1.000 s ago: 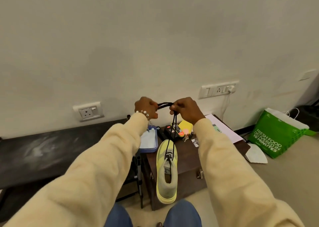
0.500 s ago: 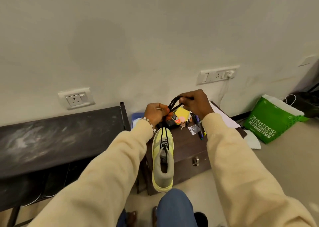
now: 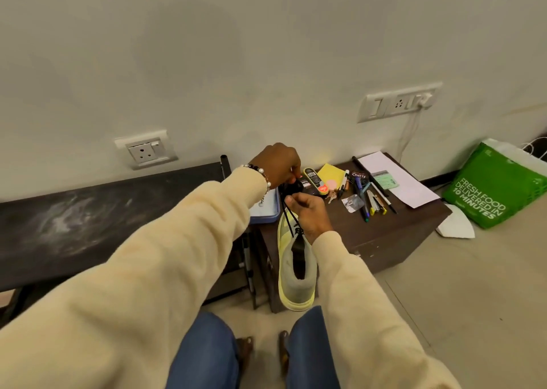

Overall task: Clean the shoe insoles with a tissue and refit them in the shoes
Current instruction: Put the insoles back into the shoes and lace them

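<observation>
- Two hands on one lace: my left hand pinches the black lace up top, my right hand pinches it just below, at about 5 o'clock from the left.
- Shoe, yellow-green, hangs toe-up from the lace, heel toward my knees, in front of the cabinet.
- Insole: cannot tell whether one sits inside; the shoe mouth shows only dark.
- Risk: if a pinch slips, I judge the shoe would drop to the floor, as nothing else bears it.
- Risk: a swing toward 1 o'clock could sweep the pens and tins off the cabinet top.
- Risk: pulling the lace tight now would narrow the mouth and make refitting an insole harder.
- Blue tray, at 9 o'clock from my right hand, mostly behind my left sleeve; holds something pale, perhaps tissue, cannot say.
- Green bag on the floor at 3 o'clock, against the wall; contents hidden.
</observation>
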Motion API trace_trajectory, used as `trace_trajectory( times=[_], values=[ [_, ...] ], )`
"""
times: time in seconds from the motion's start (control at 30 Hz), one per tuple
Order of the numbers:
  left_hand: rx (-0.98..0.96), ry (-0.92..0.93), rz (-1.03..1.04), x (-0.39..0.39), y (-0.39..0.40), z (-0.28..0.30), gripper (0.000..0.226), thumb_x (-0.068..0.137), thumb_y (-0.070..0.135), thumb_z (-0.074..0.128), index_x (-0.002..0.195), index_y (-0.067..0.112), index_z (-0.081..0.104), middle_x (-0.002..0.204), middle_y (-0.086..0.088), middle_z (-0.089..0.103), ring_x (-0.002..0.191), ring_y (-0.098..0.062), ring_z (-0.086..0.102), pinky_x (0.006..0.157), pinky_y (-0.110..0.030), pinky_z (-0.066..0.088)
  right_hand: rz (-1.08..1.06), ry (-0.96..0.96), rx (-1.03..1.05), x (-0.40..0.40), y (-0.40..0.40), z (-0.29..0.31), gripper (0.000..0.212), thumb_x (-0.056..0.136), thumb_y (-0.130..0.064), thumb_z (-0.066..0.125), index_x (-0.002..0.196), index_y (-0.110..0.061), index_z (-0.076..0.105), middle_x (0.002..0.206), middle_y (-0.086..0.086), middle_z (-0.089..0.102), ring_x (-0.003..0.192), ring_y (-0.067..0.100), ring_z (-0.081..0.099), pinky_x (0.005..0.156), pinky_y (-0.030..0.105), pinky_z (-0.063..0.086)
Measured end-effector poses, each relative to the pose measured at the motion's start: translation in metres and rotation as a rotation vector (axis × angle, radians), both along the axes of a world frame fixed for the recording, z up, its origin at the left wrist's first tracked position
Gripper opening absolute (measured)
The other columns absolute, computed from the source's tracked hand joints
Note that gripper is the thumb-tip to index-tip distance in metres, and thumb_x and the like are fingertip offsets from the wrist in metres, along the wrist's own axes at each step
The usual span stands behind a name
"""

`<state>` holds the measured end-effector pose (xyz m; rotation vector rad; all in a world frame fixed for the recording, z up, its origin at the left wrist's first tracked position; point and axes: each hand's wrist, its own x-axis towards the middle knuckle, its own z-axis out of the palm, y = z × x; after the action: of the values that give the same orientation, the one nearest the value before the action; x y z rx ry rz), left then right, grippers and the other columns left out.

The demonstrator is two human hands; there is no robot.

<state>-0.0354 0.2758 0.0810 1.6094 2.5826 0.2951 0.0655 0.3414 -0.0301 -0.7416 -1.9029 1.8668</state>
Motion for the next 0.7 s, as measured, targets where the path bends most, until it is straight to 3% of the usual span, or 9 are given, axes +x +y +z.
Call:
trace_trajectory(
  times=[0.13, 0.23, 0.37, 0.5, 0.6, 0.7],
  values=[
    [0.095, -0.035, 0.085, -0.007, -0.013, -0.009, 0.019, 0.086, 0.009, 0.065, 0.103, 0.012, 0.074, 0.099, -0.008, 0.073, 0.091, -0.026, 0.066, 0.082, -0.028, 0.048, 0.127, -0.018, -0.051, 0.001, 0.006, 0.003, 0.016, 0.092, -0.001, 0.054, 0.078, -0.002, 0.062, 0.07, 0.003, 0.069, 0.064, 0.01, 0.063, 0.07, 0.018, 0.052],
    [0.233, -0.14, 0.253, -0.008, -0.022, -0.029, 0.017, 0.087, 0.008, 0.064, 0.101, 0.009, 0.075, 0.093, -0.009, 0.074, 0.082, -0.026, 0.068, 0.085, -0.033, 0.052, 0.194, -0.07, 0.071, 0.0, 0.023, 0.015, 0.017, 0.09, 0.005, 0.054, 0.079, -0.003, 0.064, 0.057, -0.006, 0.066, 0.055, 0.002, 0.061, 0.062, 0.015, 0.05],
    [0.276, -0.269, 0.467, 0.0, -0.026, -0.072, 0.016, 0.086, 0.001, 0.06, 0.084, 0.008, 0.074, 0.082, -0.013, 0.072, 0.072, -0.026, 0.066, 0.076, -0.035, 0.055, 0.353, -0.269, 0.437, -0.002, 0.043, 0.032, 0.013, 0.086, 0.002, 0.062, 0.095, 0.002, 0.07, 0.069, 0.004, 0.063, 0.067, 0.009, 0.058, 0.072, 0.022, 0.047],
    [0.449, -0.676, 0.675, 0.019, -0.022, -0.124, 0.012, 0.085, -0.002, 0.063, 0.093, -0.004, 0.073, 0.088, -0.018, 0.07, 0.078, -0.032, 0.067, 0.074, -0.039, 0.058, 0.393, -0.433, 0.748, -0.007, 0.045, 0.035, 0.018, 0.087, -0.007, 0.064, 0.103, 0.0, 0.071, 0.097, 0.017, 0.067, 0.091, 0.024, 0.06, 0.085, 0.032, 0.046],
    [0.59, -0.921, 0.742, 0.037, -0.017, -0.147, 0.014, 0.089, 0.002, 0.062, 0.098, -0.005, 0.071, 0.084, -0.014, 0.066, 0.072, -0.027, 0.061, 0.067, -0.031, 0.057, 0.373, -0.463, 0.831, -0.009, 0.042, 0.036, 0.023, 0.087, -0.01, 0.065, 0.108, -0.003, 0.07, 0.109, 0.019, 0.065, 0.101, 0.031, 0.06, 0.092, 0.039, 0.048],
    [0.614, -0.92, 0.707, 0.05, -0.006, -0.157, 0.017, 0.092, 0.01, 0.061, 0.102, 0.002, 0.071, 0.091, -0.011, 0.069, 0.082, -0.022, 0.06, 0.079, -0.032, 0.051, 0.327, -0.441, 0.796, -0.009, 0.047, 0.032, 0.023, 0.084, -0.004, 0.066, 0.107, -0.003, 0.07, 0.103, 0.019, 0.069, 0.096, 0.031, 0.063, 0.09, 0.043, 0.051]
  ],
)
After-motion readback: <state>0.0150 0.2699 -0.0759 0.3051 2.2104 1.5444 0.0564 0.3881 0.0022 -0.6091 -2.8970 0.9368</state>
